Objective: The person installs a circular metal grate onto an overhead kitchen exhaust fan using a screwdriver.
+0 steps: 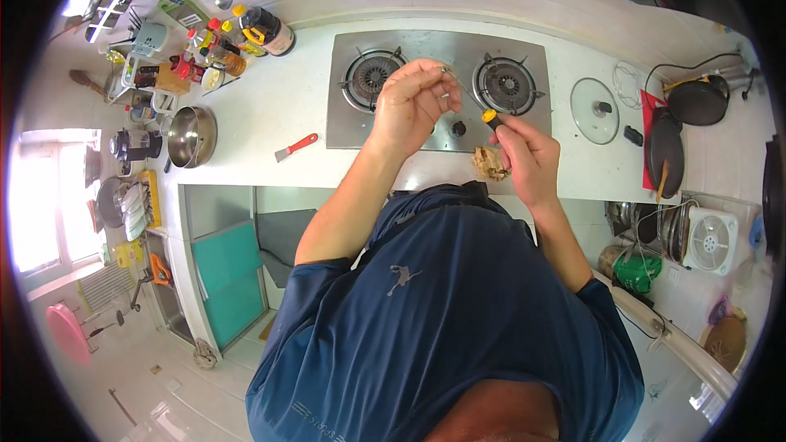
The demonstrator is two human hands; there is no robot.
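1. The screwdriver (483,110), with its yellow-and-black handle and thin metal shaft, is held above the steel gas hob (426,57), between the two burners.
2. The right hand (524,155) is closed around the handle; a crumpled brownish rag (490,162) sits just beside it at the counter edge, and I cannot tell whether that hand touches it.
3. The left hand (413,102) is curled, fingertips pinched at the shaft's far end; what it pinches is too small to tell.
4. Judged risk: the tip may slip and jab the left fingers, since they sit right at it.
5. Anything small dropped could roll into the right burner (505,84) or under the control knob (459,127).
6. The glass lid (595,110) lies well apart, unlikely to be knocked.
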